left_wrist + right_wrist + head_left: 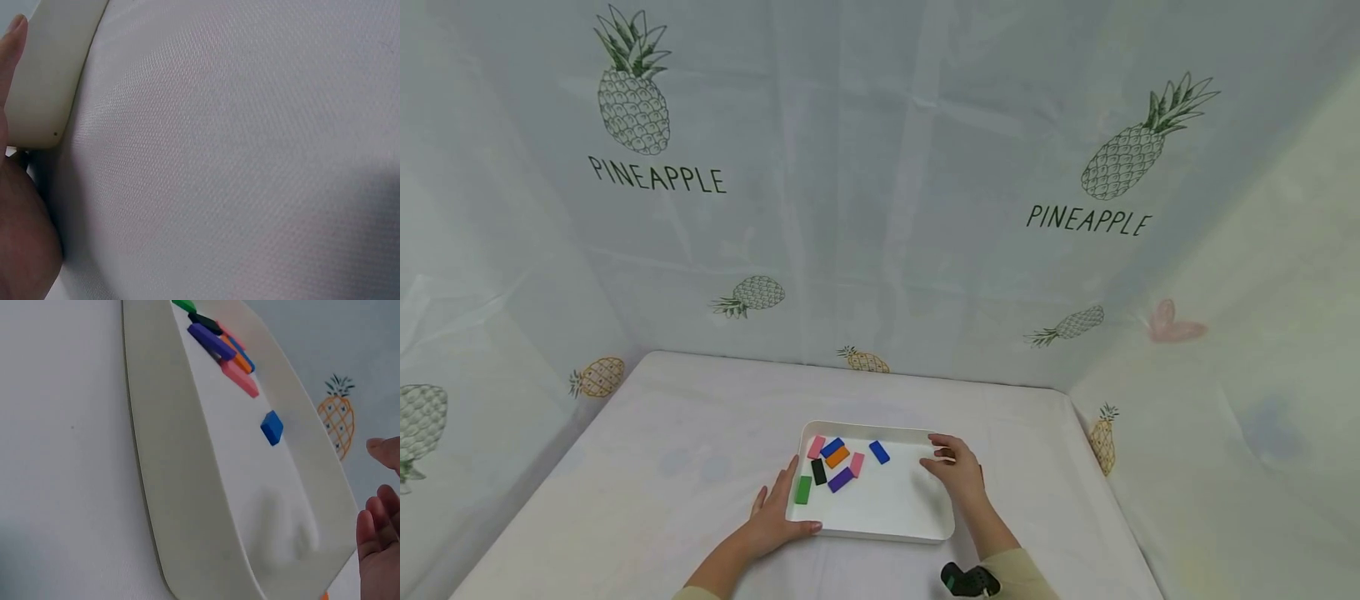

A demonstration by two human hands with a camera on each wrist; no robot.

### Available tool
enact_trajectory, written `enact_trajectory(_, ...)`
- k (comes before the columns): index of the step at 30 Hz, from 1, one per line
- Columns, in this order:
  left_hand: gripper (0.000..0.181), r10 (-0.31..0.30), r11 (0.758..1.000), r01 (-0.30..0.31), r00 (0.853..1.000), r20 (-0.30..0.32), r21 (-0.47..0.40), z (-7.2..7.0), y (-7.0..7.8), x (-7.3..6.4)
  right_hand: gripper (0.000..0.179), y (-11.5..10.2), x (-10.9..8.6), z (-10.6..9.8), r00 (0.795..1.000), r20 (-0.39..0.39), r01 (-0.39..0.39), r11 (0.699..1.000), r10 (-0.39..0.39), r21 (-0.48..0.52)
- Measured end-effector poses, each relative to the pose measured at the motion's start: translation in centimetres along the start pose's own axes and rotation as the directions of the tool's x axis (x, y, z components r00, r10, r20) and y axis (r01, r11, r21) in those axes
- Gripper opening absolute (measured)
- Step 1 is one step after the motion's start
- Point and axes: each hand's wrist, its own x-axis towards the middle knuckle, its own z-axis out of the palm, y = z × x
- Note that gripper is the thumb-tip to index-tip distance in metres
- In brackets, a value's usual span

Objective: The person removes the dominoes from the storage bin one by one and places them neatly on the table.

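A white rectangular tray (902, 504) lies on the table. In its left half are several small coloured blocks: a green block (803, 490), a black block (818, 472), a purple block (840, 480), an orange block (837, 457), two pink ones and two blue ones. One blue block (879, 452) lies apart near the back wall. My left hand (769, 521) rests against the tray's near left corner, fingers extended along the left side and thumb at the front edge. My right hand (958, 472) is at the right rim, fingers slightly bent, with nothing seen in it.
A white cloth covers the table (700, 442). Behind it hangs a pale curtain (880, 208) printed with pineapples, which also closes off both sides. A black device (970, 580) sits at the right wrist.
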Motion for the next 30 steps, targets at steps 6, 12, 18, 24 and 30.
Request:
enact_trajectory(6,0.12,-0.004,1.0,0.004,1.0,0.0,0.004,0.0,-0.1,0.0,0.043,-0.2,-0.2,2.1,0.999,0.035,-0.004,0.999,0.002,0.04)
enact_trajectory(12,0.121,-0.011,1.0,0.011,1.0,0.001,0.004,0.1,-0.2,0.1,0.042,0.0,-0.2,4.1,0.996,0.09,-0.018,0.999,0.015,0.031)
enact_trajectory(18,0.121,0.007,1.0,-0.007,1.0,-0.007,0.005,0.2,-0.4,0.2,0.046,0.6,0.2,5.6,0.988,0.149,-0.028,0.998,0.036,-0.051)
enact_trajectory(24,0.121,0.003,1.0,-0.003,1.0,-0.006,0.009,0.2,-0.6,0.3,0.051,1.0,0.7,6.4,0.976,0.219,0.017,0.999,-0.01,-0.03)
enact_trajectory(30,0.122,0.009,1.0,-0.009,1.0,-0.006,0.008,0.2,-0.6,0.3,0.054,1.6,1.5,6.7,0.971,0.239,0.003,0.997,0.016,-0.079)
